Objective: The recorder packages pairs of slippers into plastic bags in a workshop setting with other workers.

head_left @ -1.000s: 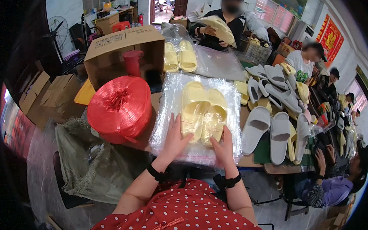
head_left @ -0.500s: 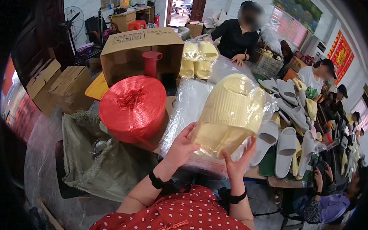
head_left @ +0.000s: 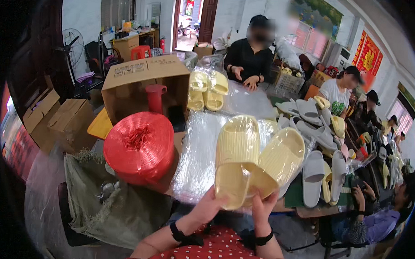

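A pair of pale yellow slippers (head_left: pixel 238 146) in clear plastic is held up in front of me over the table. They splay apart at the far end, and their near ends overlap. My left hand (head_left: pixel 208 207) grips the near left edge, its fingers partly hidden by the slippers. At the near right edge, my right hand (head_left: pixel 263 208) is closed on them, thumb on top. Beneath them lies a stack of clear plastic bags (head_left: pixel 195 156). Another yellow bagged bundle of slippers (head_left: pixel 209 89) rests at the far side of that stack.
To the left sit a big roll of red plastic twine (head_left: pixel 138 147) and an open cardboard box (head_left: pixel 148 72). Loose grey slippers (head_left: pixel 312 179) crowd the right side. A person in black (head_left: pixel 248 62) stands across the table; other people sit along the right.
The bagged slippers have come lower and nearer to me, and now spread into a V where they were bunched together. Across the table, the person's other hand has come into view.
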A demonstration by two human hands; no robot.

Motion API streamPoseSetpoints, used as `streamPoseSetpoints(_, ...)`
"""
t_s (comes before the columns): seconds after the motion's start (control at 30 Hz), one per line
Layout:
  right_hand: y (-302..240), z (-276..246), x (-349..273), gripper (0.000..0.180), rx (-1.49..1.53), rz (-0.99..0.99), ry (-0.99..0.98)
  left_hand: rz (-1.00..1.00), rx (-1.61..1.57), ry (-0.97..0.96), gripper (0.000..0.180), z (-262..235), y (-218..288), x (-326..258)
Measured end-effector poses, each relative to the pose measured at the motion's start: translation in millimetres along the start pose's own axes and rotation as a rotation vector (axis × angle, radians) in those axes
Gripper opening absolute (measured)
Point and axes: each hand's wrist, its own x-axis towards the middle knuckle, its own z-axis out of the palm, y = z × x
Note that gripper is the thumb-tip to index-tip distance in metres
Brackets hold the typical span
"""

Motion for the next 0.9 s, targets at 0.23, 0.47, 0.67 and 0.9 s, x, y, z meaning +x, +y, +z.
streamPoseSetpoints(0.23,0.1,33.2,-25.7,0.057,0.087,0.137,-0.048,0.134,-0.044,0.035,0.057,-14.5,-2.8,0.7)
streamPoseSetpoints(0.47,-22.4,28.5,9.0,0.068,-0.366,-0.088,-0.603,0.485,0.345,0.464,0.054,-58.3,78.5,-44.5)
streamPoseSetpoints(0.67,8.6,1.3,30.5,0.043,-0.639,-0.037,-0.336,1.085,0.995,1.428,0.041,-201.7,195.4,-147.8)
streamPoseSetpoints(0.9,23.7,2.5,25.0,0.030,-0.782,-0.124,-0.462,0.100,1.203,1.864,0.047,-347.8,91.6,-214.3)
